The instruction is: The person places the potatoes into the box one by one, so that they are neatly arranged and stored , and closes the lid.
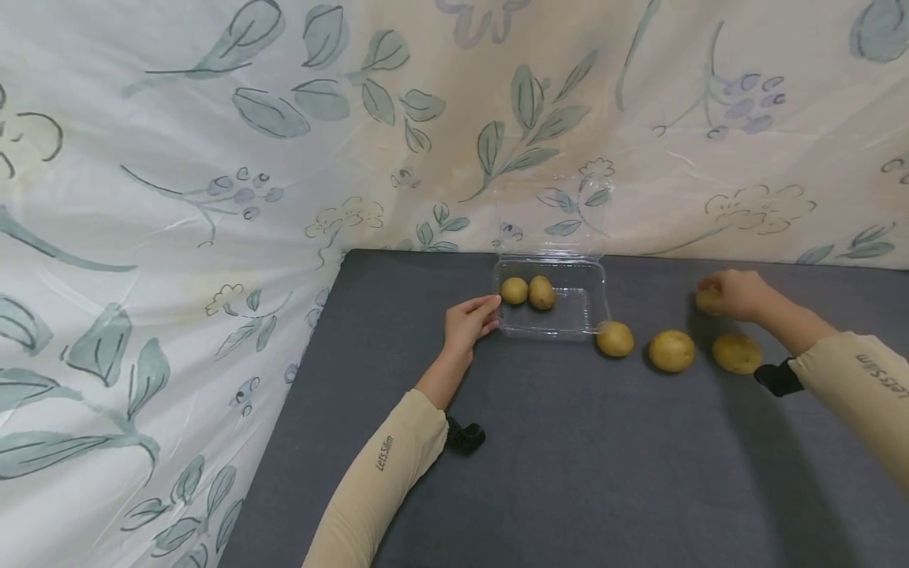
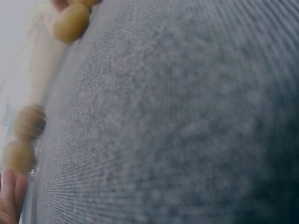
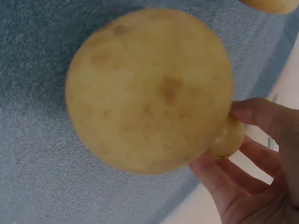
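Three potatoes (image 1: 671, 351) lie nearby; left hand (image 1: 467, 325) holds clear box (image 1: 570, 317), right hand (image 1: 742, 295) another potato (image 3: 227, 141).

Tabletop (image 1: 554, 457): dark grey, finely ribbed up close; far left corner visible.
Sheet (image 1: 426, 158): whitish, creased, hung behind and left of tabletop.
Print (image 1: 525, 99): grey-green leaves (image 1: 387, 52), purplish berries (image 1: 245, 195), outlined flowers (image 1: 760, 209).

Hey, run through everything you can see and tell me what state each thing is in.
Plastic box: open
Lid: raised
Two small potatoes: inside the box
Three potatoes: on the table, outside the box
Another potato: gripped
Right hand: gripping that potato
Left hand: touching the box's left edge
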`<state>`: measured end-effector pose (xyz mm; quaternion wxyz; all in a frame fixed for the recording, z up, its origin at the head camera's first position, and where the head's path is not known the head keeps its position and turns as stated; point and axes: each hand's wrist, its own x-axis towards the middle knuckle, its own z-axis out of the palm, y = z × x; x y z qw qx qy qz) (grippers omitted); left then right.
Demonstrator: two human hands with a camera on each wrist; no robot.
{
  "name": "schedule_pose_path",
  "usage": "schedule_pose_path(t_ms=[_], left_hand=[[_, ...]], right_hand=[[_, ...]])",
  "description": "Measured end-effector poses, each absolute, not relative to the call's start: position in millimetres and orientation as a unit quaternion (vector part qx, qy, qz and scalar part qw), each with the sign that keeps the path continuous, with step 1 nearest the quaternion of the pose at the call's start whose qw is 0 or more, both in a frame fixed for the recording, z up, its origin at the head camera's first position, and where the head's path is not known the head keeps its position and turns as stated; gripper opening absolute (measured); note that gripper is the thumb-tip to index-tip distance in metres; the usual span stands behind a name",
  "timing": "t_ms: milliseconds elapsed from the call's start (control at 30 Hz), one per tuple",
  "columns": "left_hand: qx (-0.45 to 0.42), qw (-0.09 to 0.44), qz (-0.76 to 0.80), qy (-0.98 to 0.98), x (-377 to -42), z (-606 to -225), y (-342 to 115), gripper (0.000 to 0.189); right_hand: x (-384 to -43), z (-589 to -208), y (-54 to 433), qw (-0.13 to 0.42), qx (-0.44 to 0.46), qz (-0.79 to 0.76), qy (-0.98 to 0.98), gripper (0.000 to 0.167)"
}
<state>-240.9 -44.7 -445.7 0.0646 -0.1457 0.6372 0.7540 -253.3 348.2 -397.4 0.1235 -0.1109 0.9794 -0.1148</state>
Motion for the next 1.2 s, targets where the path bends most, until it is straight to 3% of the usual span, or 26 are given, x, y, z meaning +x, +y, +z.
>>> schedule_pose_path(t_ms=[700,1200], left_hand=[[-0.133,0.060,0.759,0.635,-240.4,-448.5,-44.9,0.026],[-0.136,0.062,0.756,0.638,-240.2,-448.3,-46.0,0.024]], right_hand=[[-256.3,-384.8,341.1,0.118,-0.139,-0.130,0.975,0.036],[-261.2,-354.7,291.9,0.076,-0.198,-0.135,0.968,0.033]])
